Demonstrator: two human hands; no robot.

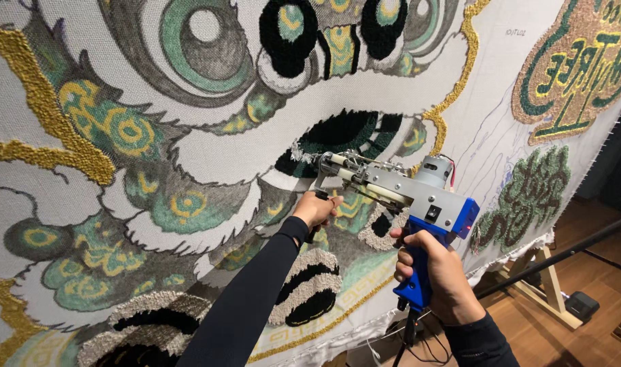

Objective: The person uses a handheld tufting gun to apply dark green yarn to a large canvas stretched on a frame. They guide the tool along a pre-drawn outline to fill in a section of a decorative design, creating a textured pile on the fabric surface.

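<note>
Both hands [375,241] grip tufting gun [399,190]; cloth edge [528,248] near, seemingly.

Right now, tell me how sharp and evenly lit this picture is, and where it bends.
Head view: the tufting gun and both hands, left and right, are sharp; light falls evenly on the cloth, with no glare; the room at far right is dim; the wide lens bows the cloth's edge.
</note>
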